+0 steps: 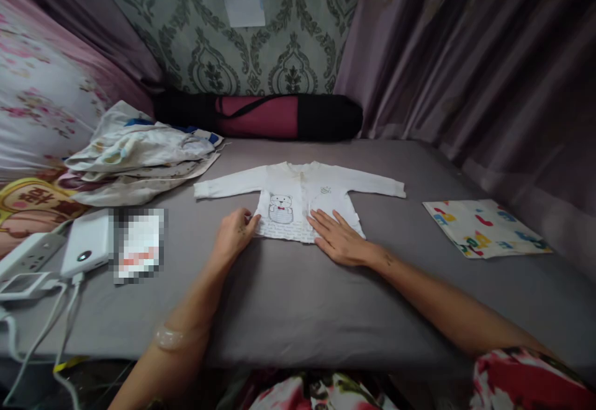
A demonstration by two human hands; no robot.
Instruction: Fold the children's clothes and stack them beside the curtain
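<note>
shirt (298, 183) partly under flat, spread right hand (342, 239); left hand (235, 233) at hem (284, 235), grip unclear.

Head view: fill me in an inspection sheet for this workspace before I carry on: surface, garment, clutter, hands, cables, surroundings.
Surface: grey sheet, mostly smooth.
Garment: white shirt, laid flat, sleeves spread to both sides, bear print on the front.
Clutter: pile of clothes, power bank and power strip at left, beside a pixelated item I cannot identify; patterned cloth at right.
Left hand: at the shirt's lower corner, fingers curled; grip unclear.
Right hand: spread over the shirt's lower front.
Cables: white cables at left, apart from the shirt.
Surroundings: patterned wall, purple curtains, long bag along the far side.
</note>
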